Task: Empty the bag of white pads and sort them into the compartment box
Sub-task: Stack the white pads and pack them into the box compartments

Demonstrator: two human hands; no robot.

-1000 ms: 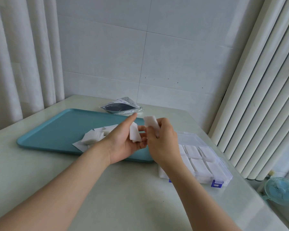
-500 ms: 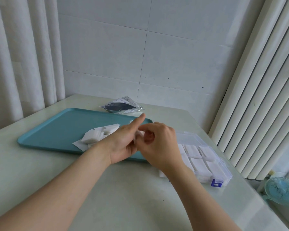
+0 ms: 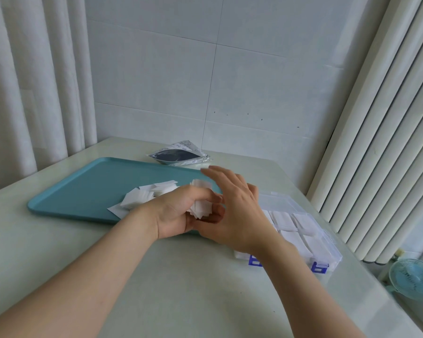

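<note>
White pads (image 3: 200, 209) within the left hand (image 3: 176, 215), right hand (image 3: 239, 215) just beside

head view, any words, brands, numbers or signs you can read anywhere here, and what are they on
No text here can be read.
Silver foil bag behind the teal plastic tray: small printed marks, too small and blurred to read.
Clear plastic compartment box with blue latches: no lettering visible.
White square pads: blank.
</note>
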